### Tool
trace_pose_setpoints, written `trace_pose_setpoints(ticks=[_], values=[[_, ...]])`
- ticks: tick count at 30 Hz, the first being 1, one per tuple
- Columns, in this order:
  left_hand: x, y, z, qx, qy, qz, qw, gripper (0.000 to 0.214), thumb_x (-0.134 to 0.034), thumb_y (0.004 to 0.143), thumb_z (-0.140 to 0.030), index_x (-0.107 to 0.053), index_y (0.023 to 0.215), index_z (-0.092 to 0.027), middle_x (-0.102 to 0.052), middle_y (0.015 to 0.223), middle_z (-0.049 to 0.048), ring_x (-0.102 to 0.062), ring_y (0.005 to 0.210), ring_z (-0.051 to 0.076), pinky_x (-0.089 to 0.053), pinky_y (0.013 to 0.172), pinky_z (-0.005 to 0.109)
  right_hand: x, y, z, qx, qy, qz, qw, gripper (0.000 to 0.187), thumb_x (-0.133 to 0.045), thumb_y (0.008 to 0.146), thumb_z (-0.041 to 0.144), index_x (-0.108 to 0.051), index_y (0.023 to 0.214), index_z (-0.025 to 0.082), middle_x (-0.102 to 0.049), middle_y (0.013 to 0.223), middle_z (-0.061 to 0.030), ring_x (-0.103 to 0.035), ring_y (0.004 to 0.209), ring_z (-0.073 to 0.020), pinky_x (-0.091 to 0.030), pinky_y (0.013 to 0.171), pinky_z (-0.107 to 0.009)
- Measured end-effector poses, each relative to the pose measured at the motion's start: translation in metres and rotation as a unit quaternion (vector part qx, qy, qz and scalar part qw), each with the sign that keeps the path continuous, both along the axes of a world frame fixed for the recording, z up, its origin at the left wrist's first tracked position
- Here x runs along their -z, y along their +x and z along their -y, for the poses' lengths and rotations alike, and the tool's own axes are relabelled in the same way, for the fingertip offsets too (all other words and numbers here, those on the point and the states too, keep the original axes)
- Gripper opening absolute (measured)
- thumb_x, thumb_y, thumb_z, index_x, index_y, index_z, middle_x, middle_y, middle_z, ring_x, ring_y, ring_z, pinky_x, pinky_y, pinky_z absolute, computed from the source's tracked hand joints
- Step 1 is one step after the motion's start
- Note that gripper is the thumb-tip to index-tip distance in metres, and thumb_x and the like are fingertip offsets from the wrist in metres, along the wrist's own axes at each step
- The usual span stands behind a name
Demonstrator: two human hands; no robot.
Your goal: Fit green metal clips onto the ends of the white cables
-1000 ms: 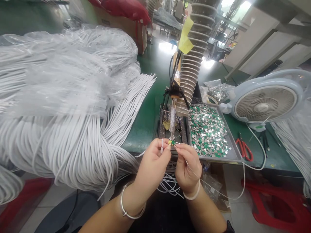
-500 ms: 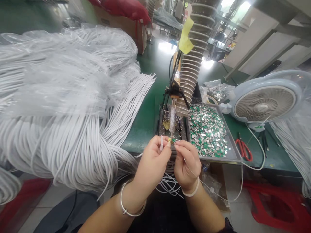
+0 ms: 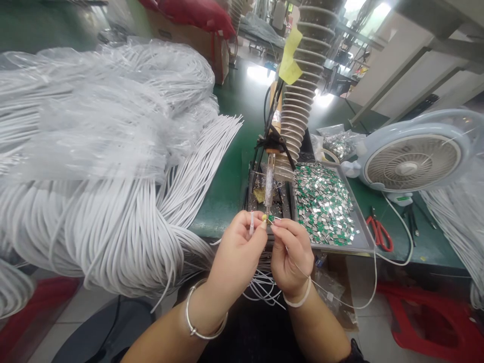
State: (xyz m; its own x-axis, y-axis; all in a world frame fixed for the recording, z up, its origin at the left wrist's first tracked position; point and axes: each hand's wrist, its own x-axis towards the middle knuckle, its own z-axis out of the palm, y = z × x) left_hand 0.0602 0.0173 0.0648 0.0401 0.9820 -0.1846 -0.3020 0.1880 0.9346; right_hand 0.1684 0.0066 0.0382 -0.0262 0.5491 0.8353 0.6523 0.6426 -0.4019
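My left hand [image 3: 242,247] is closed, thumb and fingertips pinching a small green circuit board [image 3: 271,218] just below the soldering iron's tip. A bit of yellow shows at those fingertips, too small to name, and a whitish strip [image 3: 251,222] lies against the fingers. My right hand [image 3: 291,252] pinches a thin solder wire [image 3: 300,269], which trails past the wrist and loops up at the right. Fixed upright with its tip down, the soldering iron [image 3: 269,176] meets the work between both hands. The exact contact there is partly hidden by fingers.
Bundled grey-white cables [image 3: 124,227], partly under clear plastic, fill the left side. A metal tray [image 3: 365,237] of small green-and-silver boards stands right of the iron. Red-handled cutters [image 3: 379,232] and a fan [image 3: 412,156] are farther right. A ribbed hose [image 3: 302,101] descends behind the iron.
Almost nothing differs. The green board shows slightly more beside the iron tip, and the solder wire's loop at the right has shifted a little.
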Motion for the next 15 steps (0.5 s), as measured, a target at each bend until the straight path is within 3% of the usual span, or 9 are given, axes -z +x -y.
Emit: trace_pose_setpoints(ticks=[9, 15], values=[[0.0028, -0.0015, 0.0022, 0.015, 0.001, -0.001, 1.0, 0.012, -0.054, 0.08, -0.021, -0.048, 0.07, -0.019, -0.059, 0.094, 0.0021, -0.055, 0.083, 0.012, -0.041, 0.067, 0.022, 0.0024, 0.0002, 0.0022, -0.017, -0.017, -0.01, 1.0, 0.033, -0.051, 0.082, 0.003, -0.057, 0.109, 0.021, -0.061, 0.096, -0.0077, -0.061, 0.092, -0.0188, -0.057, 0.075, -0.037], [0.0091, -0.0049, 0.0029, 0.026, 0.024, -0.029, 0.999, 0.013, -0.054, 0.081, -0.023, -0.049, 0.069, -0.018, -0.058, 0.089, 0.0012, -0.055, 0.082, 0.013, -0.043, 0.074, 0.025, 0.0026, 0.0025, 0.007, -0.022, -0.054, -0.031, 0.998, 0.033, -0.044, 0.085, 0.004, -0.055, 0.111, 0.021, -0.063, 0.091, -0.0068, -0.062, 0.087, -0.0182, -0.055, 0.074, -0.038]])
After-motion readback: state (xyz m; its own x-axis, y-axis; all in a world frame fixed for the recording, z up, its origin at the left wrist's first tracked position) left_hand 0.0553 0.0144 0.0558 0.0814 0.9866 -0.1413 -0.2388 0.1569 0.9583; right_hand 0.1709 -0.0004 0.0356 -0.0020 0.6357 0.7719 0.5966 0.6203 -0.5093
